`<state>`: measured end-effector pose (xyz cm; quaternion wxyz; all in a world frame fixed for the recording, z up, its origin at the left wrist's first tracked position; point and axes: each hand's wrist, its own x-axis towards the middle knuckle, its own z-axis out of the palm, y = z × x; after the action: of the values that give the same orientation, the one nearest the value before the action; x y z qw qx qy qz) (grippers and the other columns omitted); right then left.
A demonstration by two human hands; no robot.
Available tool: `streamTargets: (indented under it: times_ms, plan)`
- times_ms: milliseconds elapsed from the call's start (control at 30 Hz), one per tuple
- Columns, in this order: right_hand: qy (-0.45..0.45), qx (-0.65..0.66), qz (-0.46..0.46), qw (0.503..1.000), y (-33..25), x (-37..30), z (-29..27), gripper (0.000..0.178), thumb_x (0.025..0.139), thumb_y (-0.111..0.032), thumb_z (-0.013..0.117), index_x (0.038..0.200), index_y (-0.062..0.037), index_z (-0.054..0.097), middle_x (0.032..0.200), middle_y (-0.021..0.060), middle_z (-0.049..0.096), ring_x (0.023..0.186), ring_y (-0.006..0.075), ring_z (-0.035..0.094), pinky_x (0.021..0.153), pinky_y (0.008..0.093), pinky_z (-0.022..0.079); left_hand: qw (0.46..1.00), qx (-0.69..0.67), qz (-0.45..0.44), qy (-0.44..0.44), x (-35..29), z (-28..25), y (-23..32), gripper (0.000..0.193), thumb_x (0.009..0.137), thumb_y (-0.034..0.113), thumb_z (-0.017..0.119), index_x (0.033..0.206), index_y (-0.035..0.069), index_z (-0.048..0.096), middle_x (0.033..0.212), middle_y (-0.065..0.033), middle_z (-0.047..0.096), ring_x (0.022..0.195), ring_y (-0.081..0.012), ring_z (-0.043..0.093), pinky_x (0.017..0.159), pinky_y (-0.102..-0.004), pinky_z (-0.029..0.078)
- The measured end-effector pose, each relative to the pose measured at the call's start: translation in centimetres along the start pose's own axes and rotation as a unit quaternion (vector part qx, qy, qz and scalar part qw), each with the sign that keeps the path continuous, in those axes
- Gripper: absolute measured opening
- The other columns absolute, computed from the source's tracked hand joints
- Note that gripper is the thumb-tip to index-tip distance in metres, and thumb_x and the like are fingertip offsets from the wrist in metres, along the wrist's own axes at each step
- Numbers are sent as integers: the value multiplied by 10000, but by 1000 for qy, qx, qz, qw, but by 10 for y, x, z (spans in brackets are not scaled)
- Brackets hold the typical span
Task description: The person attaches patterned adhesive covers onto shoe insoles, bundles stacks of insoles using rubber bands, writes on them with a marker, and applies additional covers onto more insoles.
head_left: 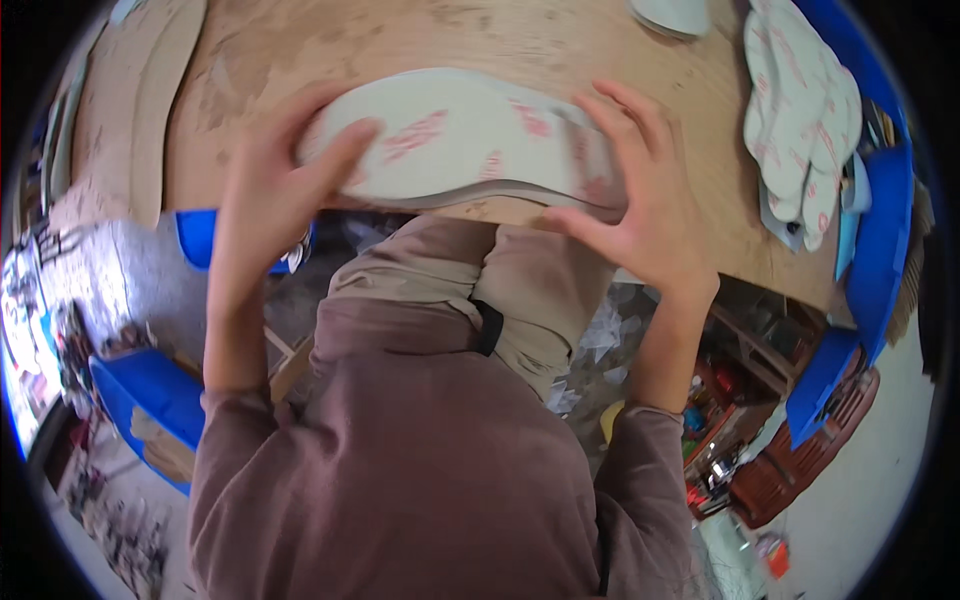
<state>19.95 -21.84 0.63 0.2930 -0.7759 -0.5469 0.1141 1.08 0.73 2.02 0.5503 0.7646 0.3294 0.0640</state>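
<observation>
A stack of white insoles point(450, 140) with red print lies at the near edge of the wooden table, long side toward me. Its edges are slightly blurred, and a grey-brown layer shows along the lower side. My left hand point(290, 165) grips the left end, thumb pressed on the top face and the fingers mostly hidden behind. Around the right end curves my right hand point(645, 180), fingers at the far edge and thumb by the near edge.
More white insoles with red print point(800, 115) lie piled at the table's right, beside blue bins point(880, 225). A curved brown board point(165, 90) lies at the left. A pale rounded piece point(672, 14) sits at the far side. Another blue bin point(150, 400) stands lower left.
</observation>
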Motion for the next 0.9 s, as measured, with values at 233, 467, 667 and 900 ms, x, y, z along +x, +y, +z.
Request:
streamTargets:
  times_ms: [233,467,667,900]
  plan:
    - [8,-7,-84,996,-19,14,20,661,638,-204,835,1275,-212,656,1277,160,502,1089,347,496,904,423,453,987,10,160,24,-7,31,-6,456,919,158,649,1337,21,527,1121,-81,652,897,-139,630,686,-281,558]
    - [-20,7,-78,997,-14,14,20,638,600,-206,862,1216,-192,698,1233,148,505,1053,332,496,874,411,452,913,287,289,36,-32,13,-43,555,929,191,586,1423,27,394,1301,-92,612,1168,-324,567,1100,-464,356]
    - [-15,-5,-79,997,-11,12,18,660,566,-183,868,1206,-188,705,1208,159,500,1062,331,490,871,413,448,921,277,271,33,-30,14,-46,496,950,197,562,1384,19,401,1307,11,626,1222,-268,559,1105,-454,357]
    - [-25,-8,-74,997,-9,10,20,643,574,-169,862,1198,-191,708,1217,159,494,1055,327,483,869,405,443,916,295,270,40,-31,15,-47,458,952,193,557,1356,15,434,1308,14,626,1215,-248,570,1103,-450,361]
